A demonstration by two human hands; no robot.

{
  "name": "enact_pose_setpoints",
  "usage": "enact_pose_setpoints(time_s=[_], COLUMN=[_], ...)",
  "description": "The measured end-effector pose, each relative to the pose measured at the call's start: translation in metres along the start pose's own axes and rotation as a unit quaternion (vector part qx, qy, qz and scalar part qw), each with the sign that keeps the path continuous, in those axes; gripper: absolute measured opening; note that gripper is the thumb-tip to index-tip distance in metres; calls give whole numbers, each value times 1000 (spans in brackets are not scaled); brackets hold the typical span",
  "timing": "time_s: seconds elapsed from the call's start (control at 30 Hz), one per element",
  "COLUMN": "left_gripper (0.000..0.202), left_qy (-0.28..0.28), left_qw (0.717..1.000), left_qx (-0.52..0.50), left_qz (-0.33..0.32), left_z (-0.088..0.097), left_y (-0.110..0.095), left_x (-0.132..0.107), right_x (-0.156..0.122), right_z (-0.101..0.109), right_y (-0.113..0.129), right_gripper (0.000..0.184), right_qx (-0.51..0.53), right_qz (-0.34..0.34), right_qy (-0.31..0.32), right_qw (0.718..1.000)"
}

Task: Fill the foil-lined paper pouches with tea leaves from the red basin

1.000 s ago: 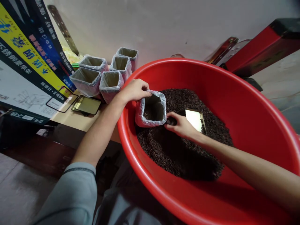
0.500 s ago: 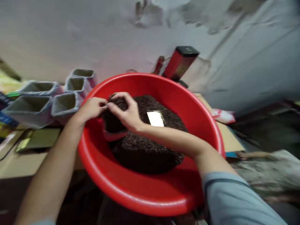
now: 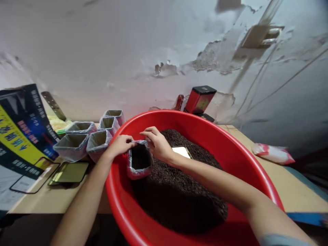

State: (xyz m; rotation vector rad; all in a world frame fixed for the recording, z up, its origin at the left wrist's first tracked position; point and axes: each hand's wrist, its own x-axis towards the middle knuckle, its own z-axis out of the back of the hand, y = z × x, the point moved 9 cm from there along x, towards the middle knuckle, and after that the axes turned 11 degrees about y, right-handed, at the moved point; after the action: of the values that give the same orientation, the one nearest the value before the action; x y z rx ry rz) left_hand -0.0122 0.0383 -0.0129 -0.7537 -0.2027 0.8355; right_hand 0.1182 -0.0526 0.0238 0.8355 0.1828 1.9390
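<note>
One printed carton [image 3: 28, 133] in blue, yellow and white fills the left edge of the frame, with a thin black rectangular ring [image 3: 25, 192] before its lower part. A perforated brown strip [image 3: 53, 105] leans against the wall just behind. Further right, a gold rectangular lid [image 3: 70, 172] lies on the table [image 3: 51, 201], in front of five open plastic-lined tins [image 3: 95, 152] standing close together.

Left of centre, the left hand [image 3: 120, 145] pinches the upper left rim of a sixth plastic-lined tin [image 3: 135, 172], mouth up, inside the left part of a large red basin [image 3: 215, 140]. The right hand [image 3: 159, 145] is beside that tin's upper right corner, fingers loosely parted; I cannot tell whether they touch the plastic. Dark dried shreds [image 3: 179, 191] cover the basin's bottom, and a pale rectangular lid [image 3: 181, 152] rests on them, partly behind the right forearm.

Beyond the far rim stands a tilted red tin with a black top [image 3: 198, 100]. At the right, a white and red packet [image 3: 273, 153] lies on the table.
</note>
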Motion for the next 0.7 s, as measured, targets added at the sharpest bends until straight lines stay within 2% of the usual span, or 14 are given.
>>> enact_pose_setpoints(time_s=[0.07,0.17,0.23,0.3,0.4,0.53,0.7], left_gripper=[32,33,32,32,32,31,26], left_qy=[-13,-16,-10,-1,9,9,-2], left_qw=[1000,999,1000,1000,1000,1000,1000], left_qx=[6,14,13,9,1,-6,1], left_qz=[-22,-27,-26,-26,-22,-13,-15], left_z=[2,3,1,0,-2,-3,-1], left_y=[-1,1,3,4,5,4,2], left_x=[1,0,1,1,1,-1,-2], right_x=[-9,-48,-76,-98,-114,-116,-107], right_z=[-7,-37,-63,-87,-103,-101,-96], right_y=[-30,-71,-77,-72,-63,-62,-76], right_gripper=[41,56,69,70,61,48,31], right_qx=[-95,-179,-179,-174,-172,-132,-31], right_qz=[-101,-235,-243,-216,-194,-200,-219], right_qy=[72,221,283,318,332,323,290], right_qw=[988,929,911,906,907,916,931])
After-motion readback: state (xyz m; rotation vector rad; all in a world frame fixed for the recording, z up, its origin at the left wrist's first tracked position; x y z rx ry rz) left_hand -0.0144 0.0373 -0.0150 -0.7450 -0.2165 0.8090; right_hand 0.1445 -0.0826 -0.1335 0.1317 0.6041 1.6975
